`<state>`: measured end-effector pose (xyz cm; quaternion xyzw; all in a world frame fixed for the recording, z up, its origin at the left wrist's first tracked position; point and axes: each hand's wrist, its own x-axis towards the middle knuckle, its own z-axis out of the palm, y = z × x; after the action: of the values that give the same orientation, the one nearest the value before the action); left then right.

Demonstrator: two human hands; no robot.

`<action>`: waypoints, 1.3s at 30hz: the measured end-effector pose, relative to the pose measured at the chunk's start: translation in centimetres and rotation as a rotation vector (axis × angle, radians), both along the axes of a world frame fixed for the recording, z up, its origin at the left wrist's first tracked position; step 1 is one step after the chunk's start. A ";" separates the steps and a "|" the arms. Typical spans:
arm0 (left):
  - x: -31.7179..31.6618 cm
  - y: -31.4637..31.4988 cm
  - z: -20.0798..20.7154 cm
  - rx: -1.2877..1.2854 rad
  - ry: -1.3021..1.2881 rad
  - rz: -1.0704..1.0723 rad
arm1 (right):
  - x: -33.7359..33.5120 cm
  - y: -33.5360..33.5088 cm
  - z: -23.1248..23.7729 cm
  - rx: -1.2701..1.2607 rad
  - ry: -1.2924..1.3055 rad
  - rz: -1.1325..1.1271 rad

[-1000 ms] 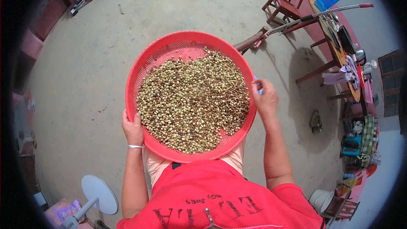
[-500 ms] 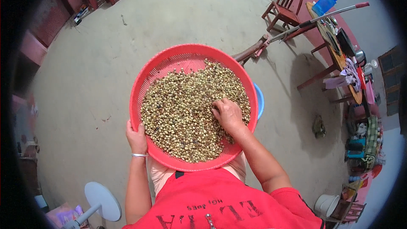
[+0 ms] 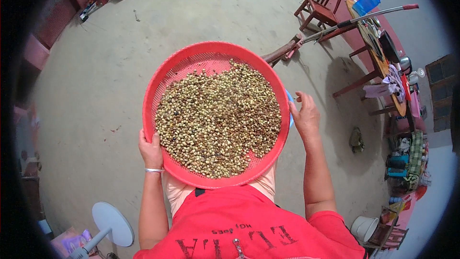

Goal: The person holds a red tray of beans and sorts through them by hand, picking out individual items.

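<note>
A round red plastic sieve basket [image 3: 152, 86] rests over my lap, holding a wide layer of small greenish-brown beans or seeds [image 3: 215, 120]. My left hand [image 3: 151, 150] grips the basket's left rim, with the thumb over the edge. Just outside the right rim is my right hand [image 3: 307, 115], raised off the beans, its thumb and forefinger bent and apart; nothing can be made out between them. Beside those fingers, part of a blue container [image 3: 290, 108] shows from behind the basket, and its inside is hidden.
A wooden branch [image 3: 282, 52] and a long metal pole [image 3: 354, 20] lie beyond the basket to the right. Farther right are a red wooden chair [image 3: 320, 7] and a cluttered table [image 3: 400, 105]. A white bucket [image 3: 364, 228] is at the lower right, a pale round-topped stand [image 3: 113, 223] at the lower left.
My right hand has lifted from the beans and moved right, past the basket's rim to beside the blue container. The left hand keeps its hold; the basket sits slightly higher in view.
</note>
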<state>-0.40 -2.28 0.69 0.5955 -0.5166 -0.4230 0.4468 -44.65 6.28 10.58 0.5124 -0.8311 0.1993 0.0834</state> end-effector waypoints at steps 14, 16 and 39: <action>-0.7 0.4 0.8 0.008 0.053 0.035 | 12.1 -2.6 -6.1 0.135 -0.249 0.447; -0.5 0.3 0.5 0.009 0.054 0.040 | 12.1 -2.6 -6.0 0.134 -0.255 0.447; -0.4 0.1 0.4 -0.041 0.028 0.010 | 6.8 -3.5 -4.1 0.129 -0.142 0.328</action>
<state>-0.76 -2.19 1.10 0.5830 -0.5158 -0.4183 0.4680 -37.87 2.80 6.50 0.6300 -0.7512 0.1924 -0.0421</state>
